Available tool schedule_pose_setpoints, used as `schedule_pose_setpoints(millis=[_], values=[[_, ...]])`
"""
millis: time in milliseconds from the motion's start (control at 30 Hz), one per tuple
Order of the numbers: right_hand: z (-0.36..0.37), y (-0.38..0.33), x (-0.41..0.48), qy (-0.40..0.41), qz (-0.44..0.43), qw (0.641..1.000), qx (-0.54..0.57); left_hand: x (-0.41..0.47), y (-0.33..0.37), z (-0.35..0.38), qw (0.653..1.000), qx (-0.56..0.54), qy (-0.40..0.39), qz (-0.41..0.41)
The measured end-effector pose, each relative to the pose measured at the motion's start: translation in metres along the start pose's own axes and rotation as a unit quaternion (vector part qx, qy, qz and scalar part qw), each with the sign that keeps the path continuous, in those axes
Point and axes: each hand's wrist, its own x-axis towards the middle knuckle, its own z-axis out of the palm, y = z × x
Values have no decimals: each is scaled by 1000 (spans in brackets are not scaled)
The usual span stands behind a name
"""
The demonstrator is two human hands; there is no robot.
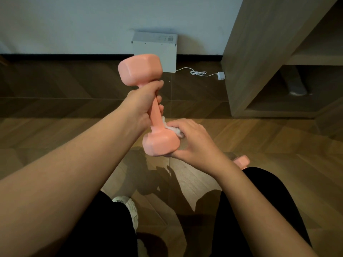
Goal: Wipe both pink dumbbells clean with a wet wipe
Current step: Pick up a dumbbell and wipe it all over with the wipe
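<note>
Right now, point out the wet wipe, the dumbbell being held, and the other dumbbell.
wet wipe [176, 131]: head view, its crumpled white edge.
held dumbbell [156, 114]: head view, its handle.
other dumbbell [241, 161]: head view, its visible end.

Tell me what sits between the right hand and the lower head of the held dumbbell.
A crumpled white wet wipe, which the right hand presses onto the pink dumbbell where its lower head meets the handle. The head view shows it.

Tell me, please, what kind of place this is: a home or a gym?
Most likely a room in a home, not a gym. The wooden floor, the wooden shelf unit and a white box against the wall with a charger cable beside it suggest that.
</note>
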Motion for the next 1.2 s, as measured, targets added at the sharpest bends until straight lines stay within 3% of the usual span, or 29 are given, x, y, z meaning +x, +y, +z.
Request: schedule_pose_setpoints(millis=[133, 333, 467, 667, 767, 833, 1033, 1200], values=[[-5, 1, -1, -37, -15, 999, -2, -1, -5, 2, 1000, 16, -22, -12], [3, -4, -4, 104, -32, 994, -32, -2, 5, 2, 1000, -15, 2, 0], [-9, -3, -5, 38, -9, 998, 52, -2, 7, 3, 1000, -9, -11, -3], [-29, 2, -9, 26, -11, 989, 143, -8, 10, 5, 990, 3, -133, 50], [-41, 1, -8, 13, -11, 976, 216, -14, 13, 8, 968, -60, -236, 61], [-44, -1, -7, 3, -6, 973, 232, -15, 14, 11, 958, -100, -265, 53], [-32, -13, -10, 54, -25, 991, 118, -6, 9, 11, 981, -51, -173, 76], [-18, -18, -8, 72, -65, 995, 39, -4, 6, 5, 984, -21, -146, 98]])
